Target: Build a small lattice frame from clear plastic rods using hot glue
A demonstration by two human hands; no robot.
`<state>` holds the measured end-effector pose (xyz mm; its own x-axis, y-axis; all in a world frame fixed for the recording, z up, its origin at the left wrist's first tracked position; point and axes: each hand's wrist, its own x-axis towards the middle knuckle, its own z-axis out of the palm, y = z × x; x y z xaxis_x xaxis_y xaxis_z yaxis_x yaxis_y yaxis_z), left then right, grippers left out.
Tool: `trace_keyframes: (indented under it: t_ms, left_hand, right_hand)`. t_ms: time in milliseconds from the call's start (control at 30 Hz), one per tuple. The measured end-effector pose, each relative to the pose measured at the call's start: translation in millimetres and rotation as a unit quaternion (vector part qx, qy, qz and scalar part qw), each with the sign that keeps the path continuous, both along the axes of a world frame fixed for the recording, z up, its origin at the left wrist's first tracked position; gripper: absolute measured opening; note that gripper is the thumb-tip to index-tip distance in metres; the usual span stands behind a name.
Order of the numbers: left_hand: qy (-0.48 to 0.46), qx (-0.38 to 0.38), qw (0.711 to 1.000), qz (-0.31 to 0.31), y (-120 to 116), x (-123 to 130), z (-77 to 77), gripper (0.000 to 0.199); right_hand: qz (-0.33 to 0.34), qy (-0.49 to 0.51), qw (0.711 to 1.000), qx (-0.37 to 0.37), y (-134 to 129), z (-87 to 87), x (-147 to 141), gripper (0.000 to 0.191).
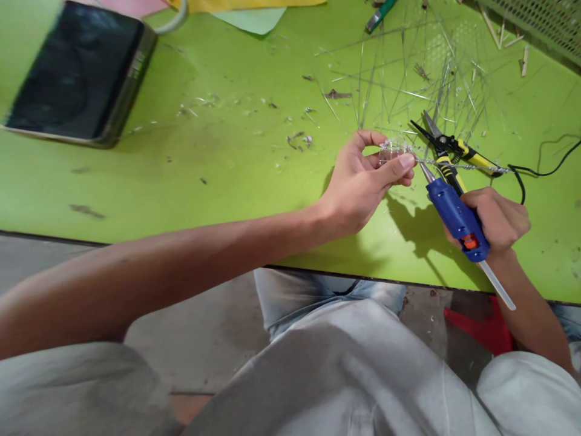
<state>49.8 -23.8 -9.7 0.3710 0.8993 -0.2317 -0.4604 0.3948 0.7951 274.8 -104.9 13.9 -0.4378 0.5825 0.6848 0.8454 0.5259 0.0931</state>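
Between the thumb and fingers of my left hand (358, 181) is a small wire frame (394, 150), with a twisted wire (467, 166) running out of it to the right. My right hand (497, 218) is wrapped round a blue hot glue gun (456, 212) with an orange part and a whitish glue stick (498, 286) poking from its back. The gun's metal nozzle points up and left, close by the wire at my left thumb; whether they touch I cannot tell. Just beyond the gun lie yellow-and-black pliers or snips (442, 142) with spread handles.
Loose thin wires (403, 91) lie scattered on the green table (227, 181). A dark box-like device (77, 72) sits at the left. A perforated green basket (544, 24) and a green-handled tool (380, 15) are at the back. A black cord (554, 166) runs off right.
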Motion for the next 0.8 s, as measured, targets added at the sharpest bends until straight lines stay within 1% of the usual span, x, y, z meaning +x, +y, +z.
trace_keyframes:
  t_ms: [100,233,433,500,600,800]
  left_hand:
    - [0.001,0.000,1.000,-0.003,0.0,-0.8,0.4,0.054]
    - [-0.003,0.018,1.000,-0.009,0.2,-1.8,2.2,0.053]
    - [-0.018,0.029,0.999,-0.027,-0.8,-1.6,6.6,0.028]
    - [-0.033,0.029,0.999,-0.031,-1.3,-1.3,7.8,0.024]
    - [-0.039,0.024,0.998,-0.039,-1.4,-1.2,9.0,0.023]
    - [-0.028,0.023,0.998,-0.048,1.2,-2.0,6.7,0.026]
  right_hand:
    - [0.004,-0.004,1.000,0.005,0.6,1.1,0.4,0.029]
    - [0.014,-0.013,1.000,0.004,1.3,1.4,1.3,0.029]
    - [0.008,-0.009,1.000,0.010,1.3,2.1,-0.3,0.028]
    - [0.000,-0.010,1.000,0.013,1.2,2.4,-1.4,0.028]
    - [-0.007,-0.010,1.000,0.011,1.2,2.1,-1.6,0.026]
    - [0.016,-0.002,1.000,-0.004,1.8,1.5,2.2,0.018]
